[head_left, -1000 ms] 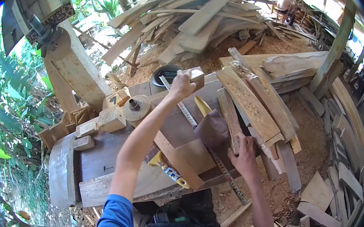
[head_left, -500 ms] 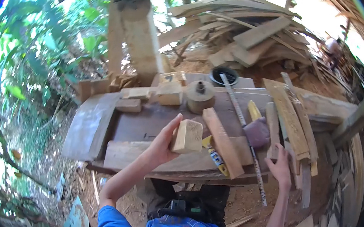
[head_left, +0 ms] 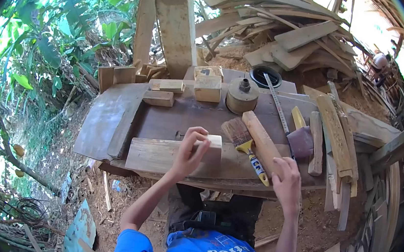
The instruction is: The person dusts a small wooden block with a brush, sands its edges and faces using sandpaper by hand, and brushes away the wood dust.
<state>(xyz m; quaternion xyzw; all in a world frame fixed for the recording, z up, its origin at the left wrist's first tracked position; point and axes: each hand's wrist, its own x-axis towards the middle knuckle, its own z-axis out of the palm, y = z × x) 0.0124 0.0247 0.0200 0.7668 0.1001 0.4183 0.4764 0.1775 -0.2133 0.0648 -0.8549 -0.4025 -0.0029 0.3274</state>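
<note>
My left hand [head_left: 192, 152] is closed around a squared wooden block [head_left: 213, 150], which is low over or resting on the pale plank [head_left: 152, 156] along the bench's front. My right hand [head_left: 287, 180] has its fingers curled over the near end of a long wooden bar [head_left: 262, 141]. Between the hands lies a paintbrush [head_left: 245, 146] with a yellow and blue handle, partly beside the bar. Right of the bar are a dull purple pad [head_left: 300, 142], a measuring strip [head_left: 277, 102] and a short wooden stick [head_left: 316, 144].
Small wood blocks [head_left: 208, 88], a round can [head_left: 242, 97] and a black bowl [head_left: 266, 76] stand at the bench's back. Long boards [head_left: 331, 134] lie at the right. Behind is a heap of planks [head_left: 290, 37]; another person [head_left: 380, 61] is far right.
My left hand has lowered the block toward the front plank. My right hand has left the short stick and moved left onto the long bar. The brush's bristles now show.
</note>
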